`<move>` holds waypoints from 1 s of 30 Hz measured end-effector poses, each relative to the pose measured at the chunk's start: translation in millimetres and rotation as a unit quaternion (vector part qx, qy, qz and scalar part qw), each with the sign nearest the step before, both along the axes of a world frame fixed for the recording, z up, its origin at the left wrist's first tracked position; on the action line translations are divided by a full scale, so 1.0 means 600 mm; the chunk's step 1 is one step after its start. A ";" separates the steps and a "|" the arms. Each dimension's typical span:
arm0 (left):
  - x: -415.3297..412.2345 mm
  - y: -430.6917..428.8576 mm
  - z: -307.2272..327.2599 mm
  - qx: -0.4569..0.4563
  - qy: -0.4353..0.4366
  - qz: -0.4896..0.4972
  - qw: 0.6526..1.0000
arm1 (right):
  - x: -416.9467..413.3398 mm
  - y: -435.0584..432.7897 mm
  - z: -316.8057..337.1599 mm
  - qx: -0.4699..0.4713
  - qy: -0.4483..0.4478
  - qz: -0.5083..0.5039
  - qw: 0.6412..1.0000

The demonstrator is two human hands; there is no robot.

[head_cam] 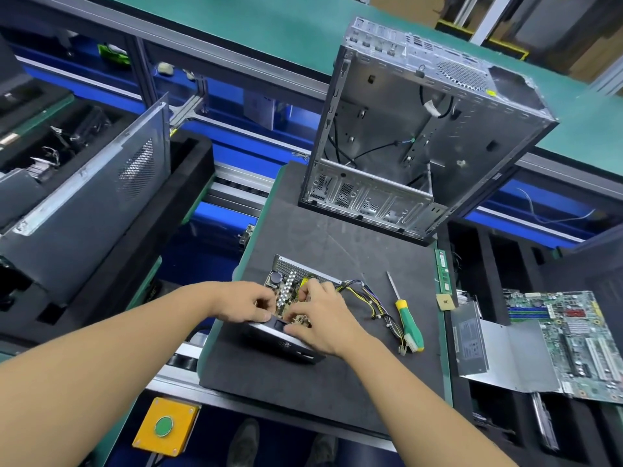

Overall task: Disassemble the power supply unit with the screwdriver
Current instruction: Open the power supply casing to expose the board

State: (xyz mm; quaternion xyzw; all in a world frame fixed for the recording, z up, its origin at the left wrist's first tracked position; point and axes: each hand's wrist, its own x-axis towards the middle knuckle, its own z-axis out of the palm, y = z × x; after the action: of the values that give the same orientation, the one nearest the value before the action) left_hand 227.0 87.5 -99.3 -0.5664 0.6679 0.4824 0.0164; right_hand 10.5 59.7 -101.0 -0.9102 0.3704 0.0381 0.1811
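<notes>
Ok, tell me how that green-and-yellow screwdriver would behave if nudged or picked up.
The screwdriver looks rigid and likely light. Its rounded handle could roll if nudged, though the dark mat would probably slow it. The thick handle should grip easily; the wiring bundle beside it might snag.

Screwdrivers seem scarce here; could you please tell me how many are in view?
1. The screwdriver, with a green and yellow handle, lies on the dark mat just right of the power supply. Others may be hidden out of sight.
</notes>
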 end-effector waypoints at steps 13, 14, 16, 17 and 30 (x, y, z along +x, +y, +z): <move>0.036 0.015 0.001 0.020 -0.016 0.054 0.998 | 0.002 0.020 -0.027 0.015 -0.020 0.000 1.000; 0.039 0.023 -0.002 -0.005 -0.004 0.056 0.998 | 0.001 0.021 -0.029 0.024 -0.023 -0.005 0.999; 0.041 0.043 -0.008 -0.060 0.027 0.083 0.994 | 0.002 0.020 -0.028 0.045 -0.022 -0.009 0.999; 0.040 0.052 -0.010 -0.080 0.042 0.100 0.991 | 0.004 0.018 -0.025 0.057 -0.018 -0.010 0.998; 0.021 0.102 -0.012 -0.256 -0.036 0.089 0.962 | 0.041 0.009 -0.002 0.087 0.016 -0.034 0.995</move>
State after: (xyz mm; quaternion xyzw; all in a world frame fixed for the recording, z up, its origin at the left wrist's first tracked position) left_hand 239.3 148.9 -106.6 -0.6260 0.7147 0.2744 -0.1483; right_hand 35.1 65.0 -102.5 -0.8772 0.3990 0.0784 0.2552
